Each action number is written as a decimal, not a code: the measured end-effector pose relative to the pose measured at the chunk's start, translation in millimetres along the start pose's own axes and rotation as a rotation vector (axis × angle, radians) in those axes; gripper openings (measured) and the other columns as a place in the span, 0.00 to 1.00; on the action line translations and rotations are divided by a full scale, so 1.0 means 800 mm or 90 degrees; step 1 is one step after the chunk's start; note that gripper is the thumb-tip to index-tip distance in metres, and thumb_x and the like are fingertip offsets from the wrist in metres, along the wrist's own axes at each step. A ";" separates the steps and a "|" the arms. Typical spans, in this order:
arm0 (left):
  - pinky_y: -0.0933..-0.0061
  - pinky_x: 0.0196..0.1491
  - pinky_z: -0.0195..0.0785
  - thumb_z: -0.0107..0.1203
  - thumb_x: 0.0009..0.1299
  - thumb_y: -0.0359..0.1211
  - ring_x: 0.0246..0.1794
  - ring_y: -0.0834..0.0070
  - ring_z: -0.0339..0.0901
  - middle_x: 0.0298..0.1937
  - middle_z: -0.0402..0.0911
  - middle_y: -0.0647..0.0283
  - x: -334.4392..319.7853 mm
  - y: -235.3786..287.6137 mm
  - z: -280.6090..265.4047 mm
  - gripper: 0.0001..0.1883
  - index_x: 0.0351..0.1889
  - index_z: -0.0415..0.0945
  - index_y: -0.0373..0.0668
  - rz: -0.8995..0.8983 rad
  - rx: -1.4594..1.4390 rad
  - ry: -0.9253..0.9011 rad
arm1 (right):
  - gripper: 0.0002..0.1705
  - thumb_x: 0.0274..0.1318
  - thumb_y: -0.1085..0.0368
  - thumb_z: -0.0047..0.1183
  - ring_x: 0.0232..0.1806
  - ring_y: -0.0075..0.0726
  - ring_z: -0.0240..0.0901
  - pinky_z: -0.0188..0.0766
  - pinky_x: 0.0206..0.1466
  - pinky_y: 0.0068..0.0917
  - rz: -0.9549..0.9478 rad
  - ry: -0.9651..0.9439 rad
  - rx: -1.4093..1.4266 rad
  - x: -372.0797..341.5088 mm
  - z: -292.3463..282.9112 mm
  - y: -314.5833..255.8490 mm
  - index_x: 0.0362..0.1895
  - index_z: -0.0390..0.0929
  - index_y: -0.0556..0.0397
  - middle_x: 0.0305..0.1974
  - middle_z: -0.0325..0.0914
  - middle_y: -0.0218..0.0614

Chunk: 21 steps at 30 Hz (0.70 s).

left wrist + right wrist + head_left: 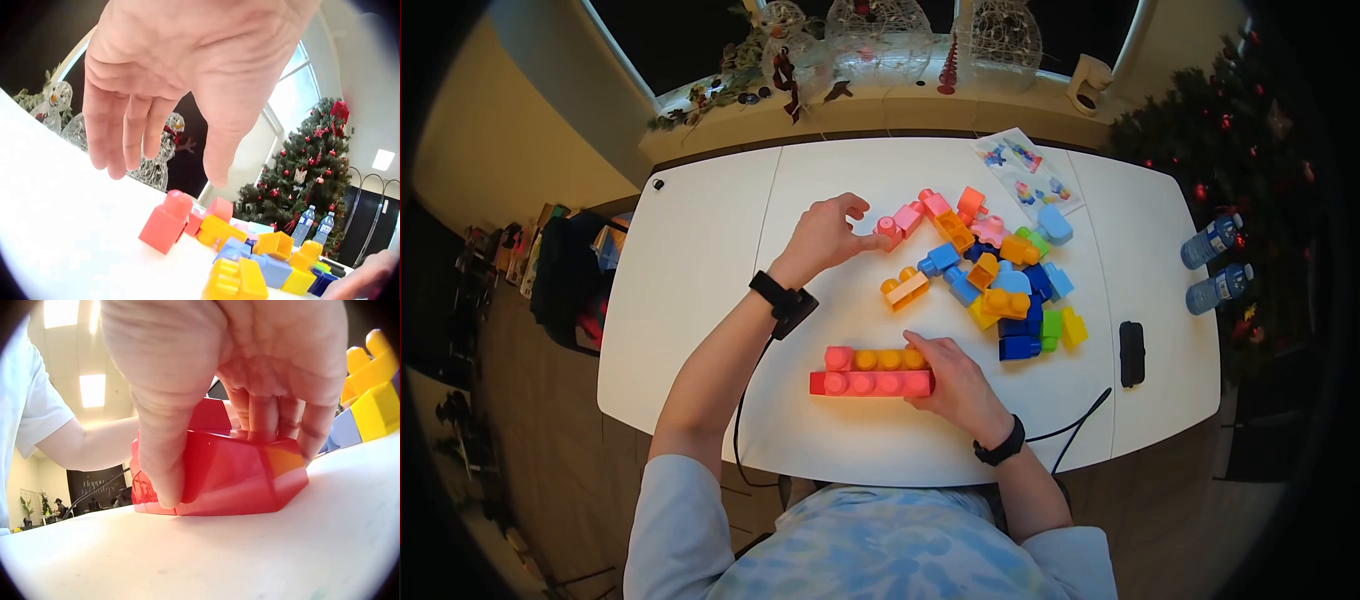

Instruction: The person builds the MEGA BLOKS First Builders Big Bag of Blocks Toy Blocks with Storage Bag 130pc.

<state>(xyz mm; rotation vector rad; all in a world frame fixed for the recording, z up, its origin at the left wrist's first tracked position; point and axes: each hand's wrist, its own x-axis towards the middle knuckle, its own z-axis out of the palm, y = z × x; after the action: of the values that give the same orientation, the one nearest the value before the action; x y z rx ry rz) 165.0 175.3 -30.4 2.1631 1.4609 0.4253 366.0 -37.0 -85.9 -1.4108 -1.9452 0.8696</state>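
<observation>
My right hand [962, 388] grips the right end of a row of joined toy building blocks [878, 383], red-pink in front with several orange studs and one pink block behind. In the right wrist view, the thumb presses the near side of the red block [240, 478] while the other fingers lie along its far side. My left hand [825, 240] is over the far part of the table, holding nothing, its thumb and fingers spread apart. Nearest to it is a pink-red block [166, 222], just beyond the thumb tip in the head view.
Loose blocks in blue, yellow, orange and green lie in a pile [1000, 285] right of centre on the white table [690, 300]. Behind them is a picture sheet [1025, 170]. A black case [1132, 354] and two water bottles [1220, 288] stand to the right; a cable [1082, 420] crosses the front.
</observation>
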 end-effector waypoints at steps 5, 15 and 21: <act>0.66 0.46 0.80 0.78 0.56 0.47 0.41 0.64 0.88 0.42 0.90 0.56 0.014 0.000 0.036 0.29 0.48 0.84 0.37 0.025 0.026 0.009 | 0.51 0.39 0.70 0.74 0.60 0.51 0.75 0.75 0.64 0.41 0.001 -0.006 0.000 0.001 -0.002 -0.002 0.72 0.68 0.52 0.56 0.80 0.44; 0.69 0.57 0.81 0.74 0.62 0.27 0.49 0.69 0.89 0.45 0.90 0.58 -0.089 0.014 -0.042 0.22 0.55 0.83 0.38 0.073 -0.180 -0.109 | 0.50 0.39 0.69 0.74 0.58 0.47 0.77 0.78 0.58 0.40 -0.017 0.011 -0.034 -0.001 -0.003 -0.004 0.72 0.68 0.54 0.53 0.81 0.41; 0.67 0.61 0.79 0.71 0.63 0.27 0.52 0.65 0.88 0.51 0.89 0.59 -0.167 0.018 -0.042 0.23 0.58 0.84 0.40 0.158 -0.206 -0.136 | 0.51 0.38 0.68 0.76 0.56 0.48 0.79 0.78 0.60 0.39 0.018 -0.004 -0.030 0.002 -0.003 -0.008 0.72 0.69 0.49 0.55 0.80 0.41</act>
<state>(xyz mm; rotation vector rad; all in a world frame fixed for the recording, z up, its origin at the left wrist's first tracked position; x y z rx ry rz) 108.5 54.9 7.2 2.0573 0.9419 0.4635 363.9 -36.8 -79.3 -1.4672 -1.9676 0.8467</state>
